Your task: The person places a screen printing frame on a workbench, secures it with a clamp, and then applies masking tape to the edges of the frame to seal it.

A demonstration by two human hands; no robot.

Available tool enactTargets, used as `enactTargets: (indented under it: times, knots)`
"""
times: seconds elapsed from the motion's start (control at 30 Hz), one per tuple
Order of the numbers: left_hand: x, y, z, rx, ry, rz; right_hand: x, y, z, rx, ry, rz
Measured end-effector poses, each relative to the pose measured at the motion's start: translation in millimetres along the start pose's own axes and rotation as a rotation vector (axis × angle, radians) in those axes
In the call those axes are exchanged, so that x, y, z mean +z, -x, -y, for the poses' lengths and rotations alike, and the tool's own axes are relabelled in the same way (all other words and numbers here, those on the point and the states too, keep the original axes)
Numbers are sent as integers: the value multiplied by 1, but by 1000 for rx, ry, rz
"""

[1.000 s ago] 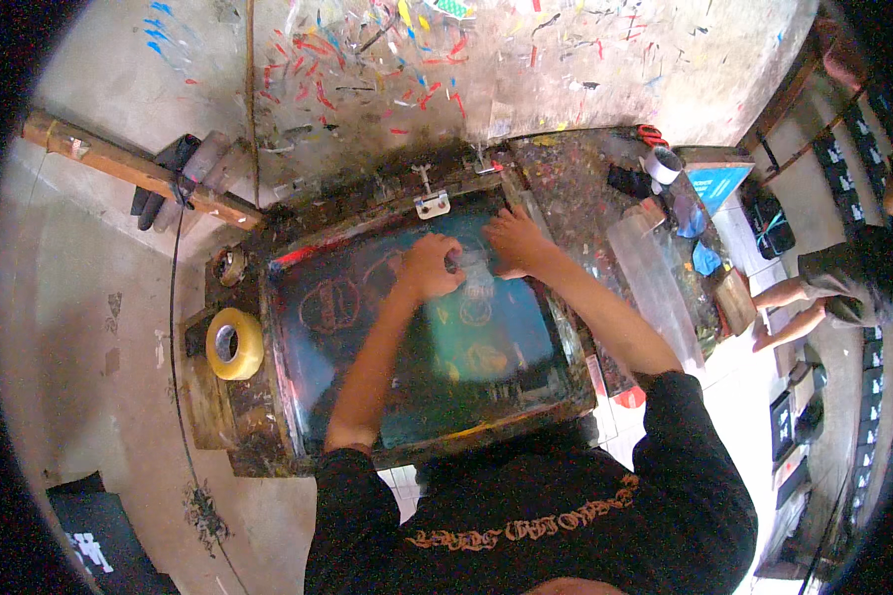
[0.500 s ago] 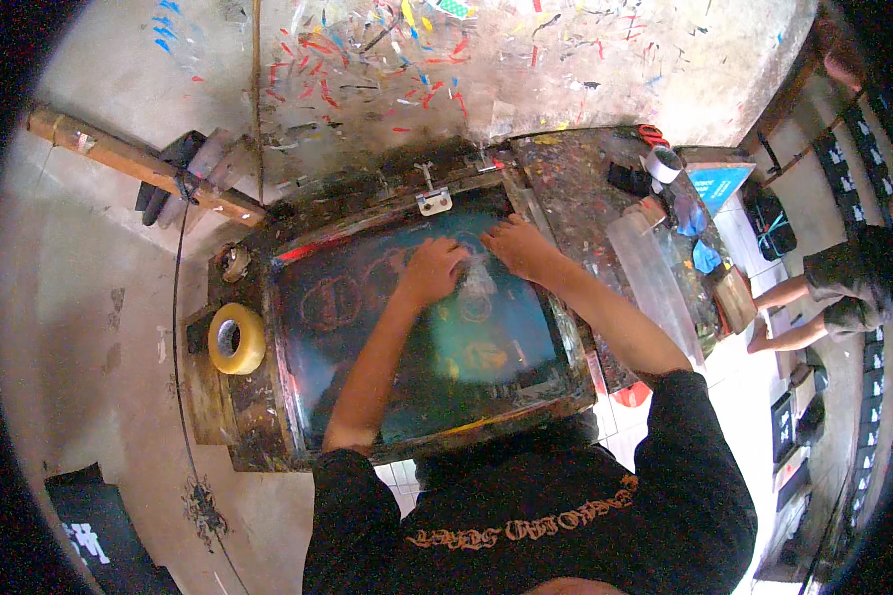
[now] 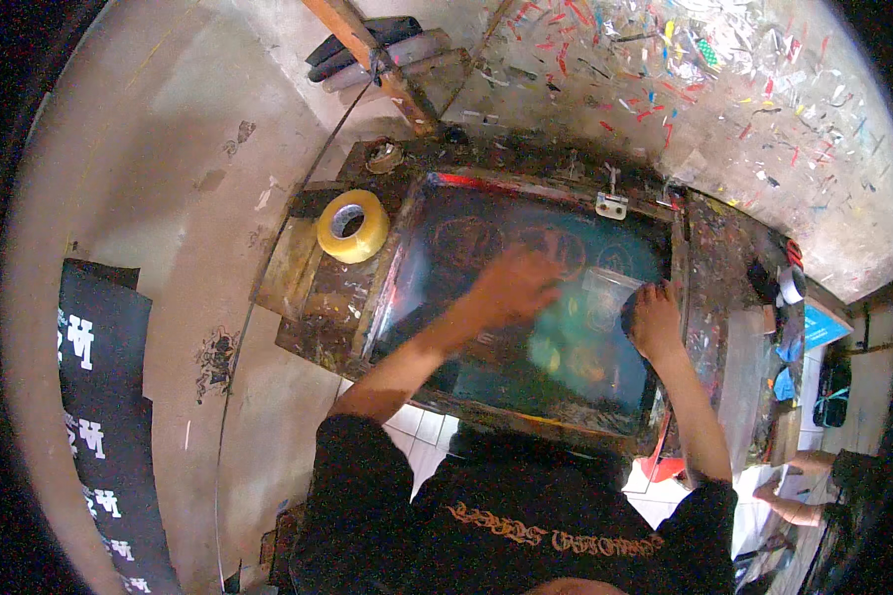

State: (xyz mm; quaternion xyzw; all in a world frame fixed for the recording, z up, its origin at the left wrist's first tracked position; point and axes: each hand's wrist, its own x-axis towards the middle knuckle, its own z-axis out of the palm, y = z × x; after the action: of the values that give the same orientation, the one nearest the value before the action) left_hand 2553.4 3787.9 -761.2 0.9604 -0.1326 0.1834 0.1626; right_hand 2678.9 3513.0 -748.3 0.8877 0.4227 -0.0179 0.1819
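- At the bottom centre of the frame, the person's black shirt [image 3: 506,526] with an orange print filled the foreground, both bare forearms reaching up from it over the work.
- The left hand [image 3: 511,288] lay just above mid-frame, blurred, resting on or just over the mesh; whether its fingers were spread or curled could not be told.
- The right hand [image 3: 655,319], right of centre, pressed down with fingers bent on something dark near a clear plastic piece [image 3: 600,297]; what exactly it gripped could not be told.
- Both hands were on the printing screen [image 3: 466,248], a dark teal mesh in a paint-stained frame, lying flat in the middle of the picture with faint round designs on it.
- A small metal clamp [image 3: 611,206] sat on the screen's far edge, upper centre right.
- The screen lay on a paint-crusted worktop [image 3: 313,297], whose bare part showed left of centre.
- A roll of yellow tape [image 3: 352,225] stood on that worktop, just beside the screen's left edge.
- At the right edge, a second person's hand [image 3: 779,493] showed low down, well apart from the screen.
- Farthest, along the top, a wooden beam [image 3: 367,55] slanted before a wall [image 3: 744,89] flecked with coloured paint marks.
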Motion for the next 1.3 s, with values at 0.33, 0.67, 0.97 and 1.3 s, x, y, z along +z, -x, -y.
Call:
enactTargets:
  times: [0.33,0.67,0.97,1.3]
  knots:
    - [-145,163,176,-698,-349,87,-45,3,14,-71,-487,-446]
    - [-196,128,20,-615,-384,-229,-128,11,41,-330,-796,-421]
    - [-89,67,-155,-619,311,-211,-143,36,65,-411,-1298,-456]
    - [17,50,-187,-386,467,-228,-49,104,29,-137,-1135,-691]
